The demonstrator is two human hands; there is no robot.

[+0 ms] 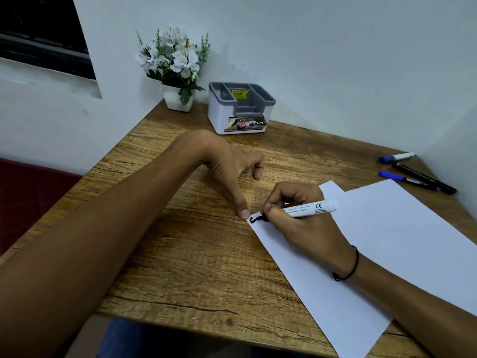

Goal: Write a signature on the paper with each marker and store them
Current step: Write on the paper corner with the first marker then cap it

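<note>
A white sheet of paper (387, 241) lies on the right half of the wooden table (196, 267). My right hand (304, 228) grips a white-barrelled marker (312, 208) with its tip on the paper's top-left corner, where a short dark stroke (256, 219) shows. My left hand (229, 166) is spread on the table, its thumb tip pressing at that same paper corner. Three more markers lie at the far right: a white one with a blue cap (396, 157), a black one (423, 178) and a blue-capped one (407, 180). A grey-and-white desk organizer (238, 109) stands at the back.
A white pot of artificial white flowers (175, 71) stands in the back corner left of the organizer. Walls close the table at the back and right. A second sheet's corner (330, 187) peeks out under the paper. A dark red seat (28, 192) sits at left.
</note>
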